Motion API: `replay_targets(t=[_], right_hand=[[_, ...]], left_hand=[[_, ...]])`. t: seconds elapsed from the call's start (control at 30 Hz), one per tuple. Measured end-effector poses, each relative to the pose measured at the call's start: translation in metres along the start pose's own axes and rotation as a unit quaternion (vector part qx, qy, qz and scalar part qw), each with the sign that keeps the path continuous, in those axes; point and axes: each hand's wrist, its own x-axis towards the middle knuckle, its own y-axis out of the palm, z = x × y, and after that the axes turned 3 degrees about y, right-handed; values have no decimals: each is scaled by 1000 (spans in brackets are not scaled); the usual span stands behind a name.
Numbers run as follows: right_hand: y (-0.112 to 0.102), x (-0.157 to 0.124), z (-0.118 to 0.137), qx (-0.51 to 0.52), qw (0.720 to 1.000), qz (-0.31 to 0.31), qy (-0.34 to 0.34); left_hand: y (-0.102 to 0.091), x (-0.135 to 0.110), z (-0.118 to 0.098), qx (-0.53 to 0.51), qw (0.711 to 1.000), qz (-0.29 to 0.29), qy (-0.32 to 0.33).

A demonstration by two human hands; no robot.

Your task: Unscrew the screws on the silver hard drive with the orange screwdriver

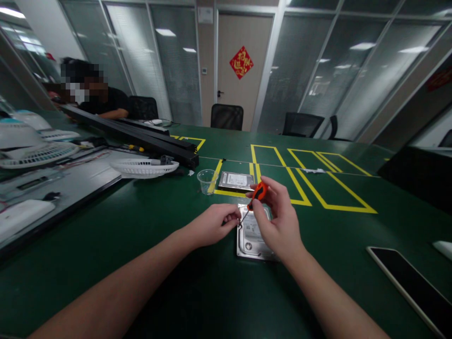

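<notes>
A silver hard drive (pixel 251 235) lies flat on the green table in front of me, its label partly covered by my right hand. My right hand (pixel 280 219) grips the orange and black handle of a screwdriver (pixel 260 190), which slants down to the left. The screwdriver's tip reaches the drive's left edge. Close beside that tip, my left hand (pixel 215 223) has its fingers curled and pinched together; whatever may be between them is too small to make out.
Beyond the drive lies a second hard drive (pixel 236 180), next to a clear plastic cup (pixel 207 182). Yellow tape marks rectangles on the table. A phone (pixel 413 285) rests at right. White fan-like covers (pixel 144 167) and long black bars (pixel 141 136) occupy the left; a person sits behind.
</notes>
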Motion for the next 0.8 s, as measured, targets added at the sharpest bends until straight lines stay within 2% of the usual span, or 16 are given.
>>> replay_targets(t=[0.2, 0.4, 0.6, 0.8], right_hand=[[-3, 2, 1, -71, 996, -31, -36], [-1, 1, 2, -3, 1000, 8, -6], [-2, 2, -1, -66, 997, -29, -37], [-1, 0, -2, -2, 1000, -10, 8]], left_hand=[[0, 0, -1, 9, 1000, -2, -5], [-1, 1, -3, -1, 1000, 3, -8], [0, 1, -1, 8, 1000, 0, -18], [2, 0, 1, -17, 999, -2, -40]])
